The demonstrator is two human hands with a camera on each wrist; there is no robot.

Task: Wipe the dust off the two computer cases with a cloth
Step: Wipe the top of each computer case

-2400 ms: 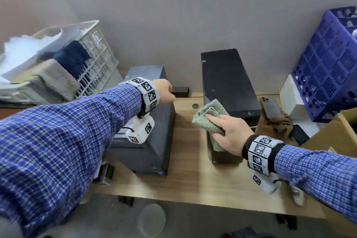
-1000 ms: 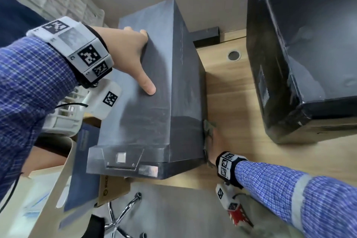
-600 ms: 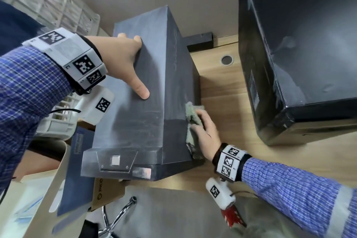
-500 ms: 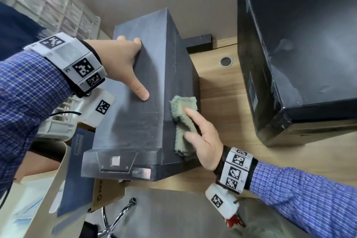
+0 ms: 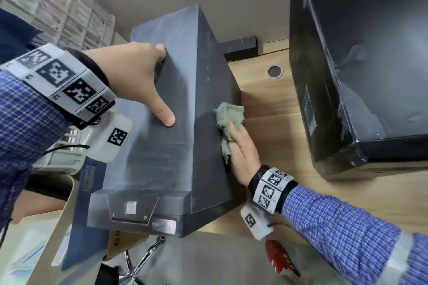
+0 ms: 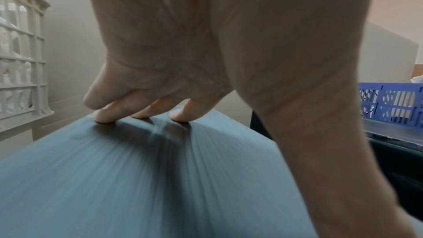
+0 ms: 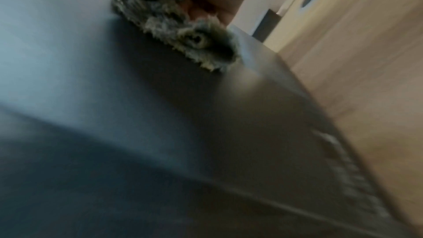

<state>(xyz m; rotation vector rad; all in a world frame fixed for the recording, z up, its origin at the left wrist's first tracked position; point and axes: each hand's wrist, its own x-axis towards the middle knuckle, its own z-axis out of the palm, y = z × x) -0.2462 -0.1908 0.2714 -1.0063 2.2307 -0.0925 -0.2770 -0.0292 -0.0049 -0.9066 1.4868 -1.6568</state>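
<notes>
Two computer cases stand on the wooden desk (image 5: 273,109), and one cloth is in play. The grey case (image 5: 162,136) lies under the left hand (image 5: 136,76), whose thumb stretches flat along the top panel while the fingers (image 6: 181,113) bend over the far edge, tips pressing on the panel. Its top looks dull and streaky with dust; the side panel beside the right hand (image 5: 243,150) is darker. A faint line of lettering runs along that side's upper edge, too small to read. The green, fuzzy cloth (image 5: 228,120) is bunched against the side panel, pressed there by the right hand's straight fingers; the right wrist view is blurred, so whether the thumb hooks the cloth is hard to say. The black case (image 5: 347,65) stands beyond the right hand, apart from it, glossy, with a small label I cannot read.
</notes>
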